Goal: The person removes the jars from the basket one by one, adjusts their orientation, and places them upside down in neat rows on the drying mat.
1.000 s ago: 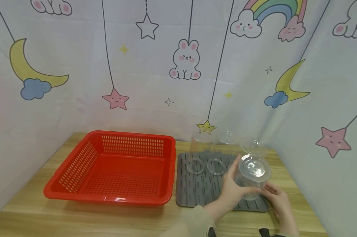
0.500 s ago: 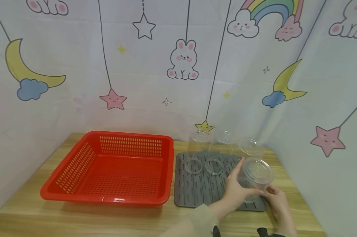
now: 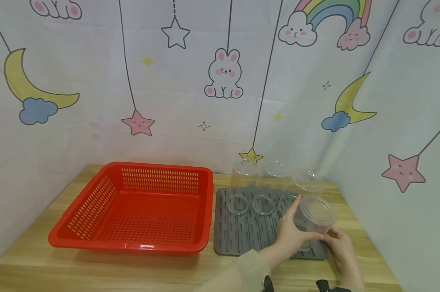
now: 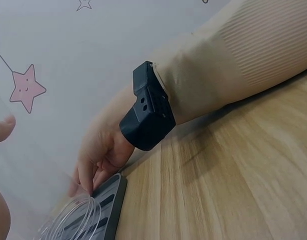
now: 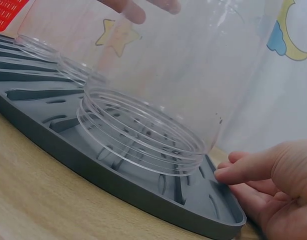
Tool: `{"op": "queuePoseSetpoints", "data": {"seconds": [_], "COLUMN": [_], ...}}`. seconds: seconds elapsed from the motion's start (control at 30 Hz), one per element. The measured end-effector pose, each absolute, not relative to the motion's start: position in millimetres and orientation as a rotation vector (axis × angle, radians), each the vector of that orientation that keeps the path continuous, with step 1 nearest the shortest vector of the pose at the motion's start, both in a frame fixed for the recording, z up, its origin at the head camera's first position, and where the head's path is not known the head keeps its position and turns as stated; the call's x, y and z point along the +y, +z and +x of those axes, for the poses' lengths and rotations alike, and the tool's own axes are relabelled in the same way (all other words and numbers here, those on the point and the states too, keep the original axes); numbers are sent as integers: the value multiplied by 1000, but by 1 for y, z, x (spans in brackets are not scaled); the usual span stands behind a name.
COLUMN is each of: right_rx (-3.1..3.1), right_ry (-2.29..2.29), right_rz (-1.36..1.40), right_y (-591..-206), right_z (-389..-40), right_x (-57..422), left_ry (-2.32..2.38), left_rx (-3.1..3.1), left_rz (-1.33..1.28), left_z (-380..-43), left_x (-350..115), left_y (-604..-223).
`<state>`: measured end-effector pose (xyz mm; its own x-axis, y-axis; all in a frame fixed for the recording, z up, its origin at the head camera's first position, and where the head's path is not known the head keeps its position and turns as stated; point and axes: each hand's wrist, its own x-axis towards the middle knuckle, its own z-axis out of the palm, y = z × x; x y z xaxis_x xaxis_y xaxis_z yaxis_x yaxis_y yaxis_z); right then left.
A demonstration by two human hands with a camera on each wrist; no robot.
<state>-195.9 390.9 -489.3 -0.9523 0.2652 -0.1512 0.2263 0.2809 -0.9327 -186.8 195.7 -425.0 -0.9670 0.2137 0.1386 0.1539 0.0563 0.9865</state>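
Note:
A clear plastic jar (image 3: pixel 316 221) stands upside down at the front right of the grey ribbed mat (image 3: pixel 249 233). My left hand (image 3: pixel 290 235) holds it round the side, thumb across the front and fingers behind. In the right wrist view, the threaded mouth of the jar (image 5: pixel 143 137) faces down on the mat, and left fingertips show through the wall. My right hand (image 3: pixel 342 247) is low at the jar's right side, by the mat's edge. Its loosely bent fingers (image 5: pixel 248 170) come right up to the threaded rim in the right wrist view.
Behind the held jar, more clear jars (image 3: pixel 243 178) stand inverted in a row along the back of the mat. An unfilled red plastic basket (image 3: pixel 132 245) is to the left on the wooden table (image 3: pixel 106 271). A printed curtain (image 3: pixel 183 81) hangs close behind and at the sides.
The left hand and the jar have shifted slightly right and down, toward the mat's front right corner. The right hand stays beside the jar. The head view has turned a little.

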Motion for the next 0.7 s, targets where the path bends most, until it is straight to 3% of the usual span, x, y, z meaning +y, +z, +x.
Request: {"op": "queuePoseSetpoints", "data": {"seconds": [0.7], "right_rx": [-2519], "right_ry": [1830], "right_rz": [-498], "right_y": [-484], "right_z": [-195], "right_x": [390], "left_ry": [2099], "left_rx": [2236], "left_rz": [397], "left_z": [-191], "left_x": [200], "left_y": [-428]}}
